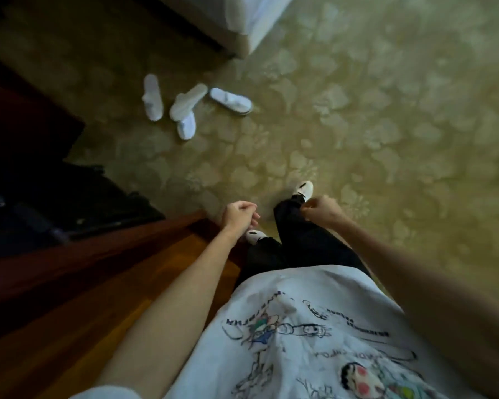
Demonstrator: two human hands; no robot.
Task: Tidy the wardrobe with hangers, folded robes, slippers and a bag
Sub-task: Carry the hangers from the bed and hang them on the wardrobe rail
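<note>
Several white slippers lie scattered on the patterned carpet ahead of me: one on the left point(152, 97), two overlapping in the middle point(187, 109), one on the right point(231, 100). My left hand point(238, 216) and my right hand point(321, 210) hang low in front of my legs, well short of the slippers. Both have loosely curled fingers and hold nothing. The dark wooden wardrobe point(121, 246) stands at my left. Its interior point(55, 203) is too dark to make out.
A bed corner with white bedding point(248, 27) juts in at the top, just beyond the slippers. Green-gold carpet point(386, 125) spreads to the right. My feet in white shoes point(303, 189) stand on the carpet by the wardrobe's edge.
</note>
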